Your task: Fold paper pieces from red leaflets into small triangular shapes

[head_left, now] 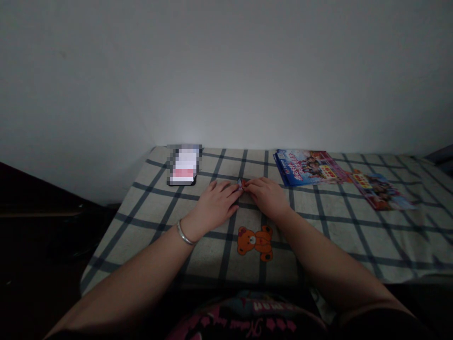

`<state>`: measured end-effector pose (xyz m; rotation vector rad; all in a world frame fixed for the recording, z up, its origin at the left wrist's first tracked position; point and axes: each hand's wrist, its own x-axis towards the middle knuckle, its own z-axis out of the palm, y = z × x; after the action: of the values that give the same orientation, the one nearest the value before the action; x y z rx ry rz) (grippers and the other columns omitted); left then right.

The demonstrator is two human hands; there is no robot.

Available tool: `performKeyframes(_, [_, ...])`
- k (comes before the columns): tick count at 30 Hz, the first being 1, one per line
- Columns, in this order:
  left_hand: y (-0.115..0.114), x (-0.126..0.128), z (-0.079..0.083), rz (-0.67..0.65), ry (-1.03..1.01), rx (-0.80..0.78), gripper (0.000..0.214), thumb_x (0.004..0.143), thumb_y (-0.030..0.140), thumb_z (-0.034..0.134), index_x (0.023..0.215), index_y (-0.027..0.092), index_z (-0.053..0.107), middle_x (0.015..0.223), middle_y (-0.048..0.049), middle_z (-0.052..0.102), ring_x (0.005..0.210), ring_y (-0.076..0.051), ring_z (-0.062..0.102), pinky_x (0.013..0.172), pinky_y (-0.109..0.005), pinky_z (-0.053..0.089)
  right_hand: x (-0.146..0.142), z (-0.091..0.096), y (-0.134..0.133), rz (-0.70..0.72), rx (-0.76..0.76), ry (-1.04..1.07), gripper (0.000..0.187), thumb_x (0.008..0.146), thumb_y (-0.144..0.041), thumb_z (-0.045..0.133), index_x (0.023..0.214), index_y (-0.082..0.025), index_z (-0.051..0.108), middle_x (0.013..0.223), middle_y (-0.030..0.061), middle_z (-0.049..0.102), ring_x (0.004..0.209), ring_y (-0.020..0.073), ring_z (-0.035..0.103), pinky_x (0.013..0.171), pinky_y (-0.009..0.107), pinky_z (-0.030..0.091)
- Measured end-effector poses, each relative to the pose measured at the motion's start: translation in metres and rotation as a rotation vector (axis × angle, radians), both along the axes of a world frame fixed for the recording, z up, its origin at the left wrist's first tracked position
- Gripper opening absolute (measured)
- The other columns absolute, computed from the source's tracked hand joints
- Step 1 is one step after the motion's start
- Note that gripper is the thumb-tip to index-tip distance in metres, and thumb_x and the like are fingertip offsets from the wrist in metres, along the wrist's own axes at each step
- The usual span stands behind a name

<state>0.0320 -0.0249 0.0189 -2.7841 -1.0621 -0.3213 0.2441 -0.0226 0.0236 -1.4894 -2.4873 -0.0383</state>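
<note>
A small piece of printed paper (pixel 241 182), blue and red and apparently folded, is between my two hands on the checked tablecloth. My right hand (pixel 268 198) pinches its near right side with the fingertips. From the left, my left hand (pixel 216 204), with a silver bangle on the wrist, presses its fingertips on the same piece. Most of the paper is covered by fingers, so its full shape is hidden. Just below the hands, an orange teddy bear figure (pixel 255 242) lies flat on the cloth.
A phone (pixel 184 165) with a lit, blurred screen lies at the back left. To the right, a stack of colourful leaflets (pixel 304 167) rests near the wall, with another leaflet (pixel 384 190) beside it. The tablecloth (pixel 148 212) meets the wall (pixel 226 75) at the back.
</note>
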Motion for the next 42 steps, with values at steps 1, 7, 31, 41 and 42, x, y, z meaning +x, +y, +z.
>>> performKeyframes(1, [0.001,-0.001,0.001,-0.001,0.002,0.003,0.044,0.096,0.035,0.055,0.137,0.021,0.052,0.139,-0.0084,0.056,0.127,-0.029,0.048,0.108,-0.051,0.033,0.000,0.001,0.000,-0.004,-0.002,-0.007,0.023,0.095,-0.020,0.053,0.107,-0.024,0.072,0.119,0.0053,0.071,0.105,0.0240,0.061,0.092,0.038,0.046])
performKeyframes(7, [0.011,-0.010,0.008,-0.042,0.025,0.000,0.030,0.098,0.031,0.052,0.126,0.028,0.061,0.135,-0.0027,0.061,0.121,-0.028,0.054,0.105,-0.054,0.033,0.000,0.002,-0.002,-0.017,0.004,-0.024,0.022,0.095,-0.021,0.054,0.104,-0.025,0.073,0.118,0.0036,0.071,0.103,0.0245,0.060,0.087,0.037,0.046])
performKeyframes(31, [0.016,-0.023,0.007,-0.096,-0.003,0.011,0.042,0.094,0.030,0.056,0.136,0.022,0.053,0.139,-0.0071,0.058,0.124,-0.025,0.054,0.107,-0.045,0.038,0.002,-0.002,-0.003,0.057,-0.035,0.033,0.034,0.095,-0.016,0.047,0.118,-0.023,0.071,0.129,0.0024,0.068,0.115,0.0224,0.062,0.099,0.037,0.048])
performKeyframes(41, [0.007,-0.006,0.004,-0.020,0.010,-0.004,0.039,0.095,0.029,0.054,0.131,0.016,0.057,0.131,-0.0093,0.062,0.121,-0.025,0.053,0.109,-0.045,0.035,-0.007,0.000,-0.010,0.042,0.040,0.038,0.038,0.093,-0.016,0.049,0.126,-0.022,0.067,0.136,0.0040,0.063,0.126,0.0254,0.055,0.108,0.043,0.043])
performKeyframes(42, [0.006,-0.003,0.004,-0.001,0.007,0.007,0.039,0.094,0.028,0.055,0.130,0.014,0.057,0.130,-0.0103,0.062,0.120,-0.026,0.053,0.108,-0.044,0.036,-0.008,0.001,-0.010,0.034,0.038,0.036,0.038,0.093,-0.017,0.049,0.126,-0.022,0.067,0.136,0.0038,0.063,0.128,0.0257,0.053,0.108,0.043,0.043])
